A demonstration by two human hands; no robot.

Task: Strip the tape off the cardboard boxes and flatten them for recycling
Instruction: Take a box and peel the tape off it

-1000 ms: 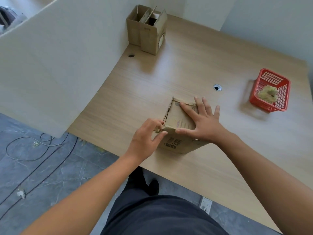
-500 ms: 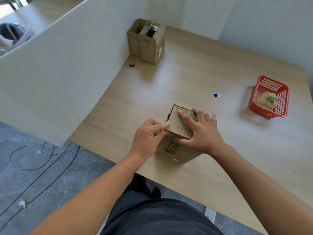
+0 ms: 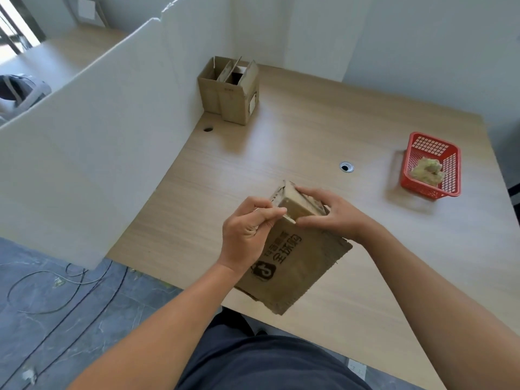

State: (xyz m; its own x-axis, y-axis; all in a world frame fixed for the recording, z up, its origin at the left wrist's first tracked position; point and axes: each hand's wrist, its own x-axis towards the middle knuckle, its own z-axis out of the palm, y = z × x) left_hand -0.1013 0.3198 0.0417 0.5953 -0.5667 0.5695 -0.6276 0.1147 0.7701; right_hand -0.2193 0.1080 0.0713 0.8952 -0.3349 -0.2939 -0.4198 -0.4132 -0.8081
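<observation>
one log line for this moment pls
left hand: pinches top edge of brown printed cardboard box | right hand: grips box top | box: tilted, not flattened

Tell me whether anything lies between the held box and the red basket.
Nothing visible does. The left hand and right hand grip the box; only bare desk, with a flush cable hole, lies between it and the red basket.

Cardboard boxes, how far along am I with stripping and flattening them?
Done: a crumpled wad, likely stripped tape, lies in the red basket. In hand: the left hand and right hand grip one box, not yet flat. Left: two open boxes stand at the back of the desk.
</observation>
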